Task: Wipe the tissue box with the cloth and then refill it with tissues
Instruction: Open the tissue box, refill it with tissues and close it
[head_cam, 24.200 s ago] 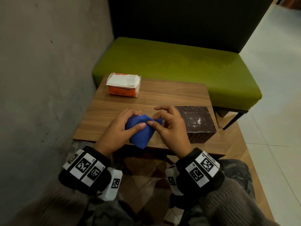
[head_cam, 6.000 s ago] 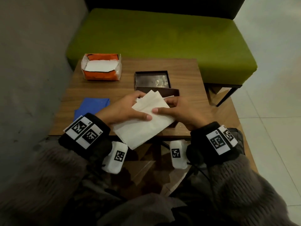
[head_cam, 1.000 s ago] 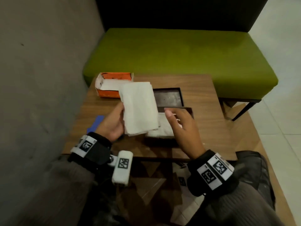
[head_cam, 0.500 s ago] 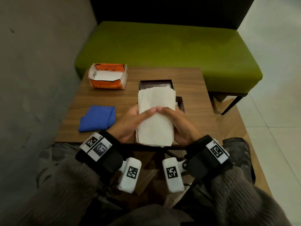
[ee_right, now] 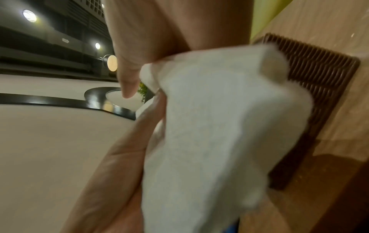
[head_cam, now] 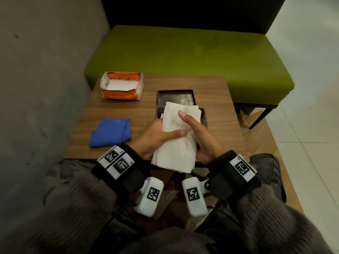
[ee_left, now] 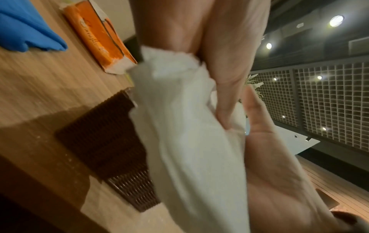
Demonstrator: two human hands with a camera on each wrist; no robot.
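Now white tissues (head_cam: pixel 176 143) held over open tissue box (head_cam: pixel 203 116) at near tabletop (head_cam: pixel 220 99) edge, both hands gripping stack. Left hand (head_cam: pixel 156 138) thumb across front, right hand (head_cam: pixel 200 138) thumb up along stack. Versus half second back: right thumb lifted higher, stack tilted left. Box mostly hidden behind tissues; lid (head_cam: pixel 175 97) beyond it. Blue cloth (head_cam: pixel 111 132) left, orange pack (head_cam: pixel 122 86) far left; wrist views blurred
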